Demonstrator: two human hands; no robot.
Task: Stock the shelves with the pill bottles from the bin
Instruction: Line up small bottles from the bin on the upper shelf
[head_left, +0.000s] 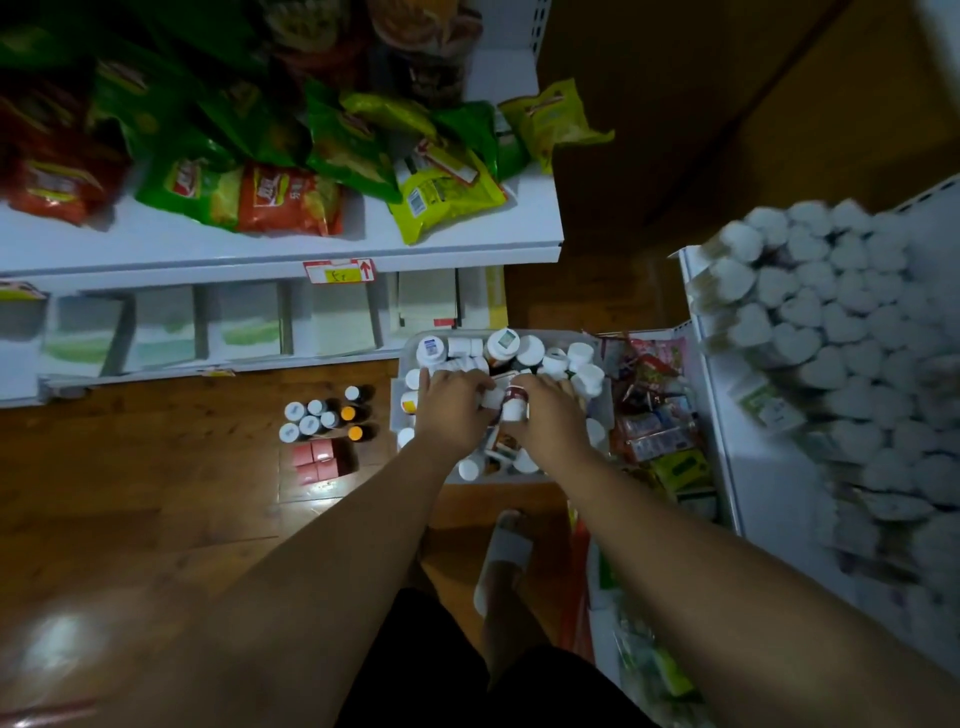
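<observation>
Both hands are down in the bin (410, 358) on the floor (156, 467), deep among the pill bottles (530, 351). The right hand (553, 415) has its fingers curled round a red-labelled bottle (515, 402). The left hand (449, 410) sits just beside it, fingers bent into the heap; whether it holds anything, I cannot tell. White-capped bottles (831, 332) pack the right shelf (769, 493), and snack bags (291, 200) crowd the left shelf (311, 244)
</observation>
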